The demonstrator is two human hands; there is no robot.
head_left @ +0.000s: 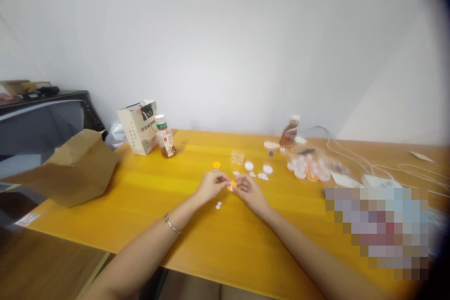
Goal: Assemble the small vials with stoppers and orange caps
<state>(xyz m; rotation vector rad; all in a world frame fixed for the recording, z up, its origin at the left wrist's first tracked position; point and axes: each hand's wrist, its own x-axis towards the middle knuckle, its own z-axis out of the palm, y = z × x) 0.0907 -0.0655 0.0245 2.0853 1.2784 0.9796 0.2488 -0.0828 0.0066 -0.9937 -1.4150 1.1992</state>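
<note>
Near the middle of the table, my left hand [211,185] and my right hand [250,192] meet at the fingertips. Between them they pinch a small orange round piece [232,186] with some white on it; blur hides its exact kind. Two small white discs [218,205] lie just below my left hand. Beyond my fingers are a yellow disc [216,165], two small clear cups [237,157], and two white round caps [249,166]. Small white pieces [263,176] are scattered beside my right hand.
A white paper box [138,129] and a labelled bottle [165,138] stand at the back left, by a brown paper bag [82,166]. Further right are a brown bottle [289,132], a cluster of white and orange round pieces [309,168] and white cables [351,152].
</note>
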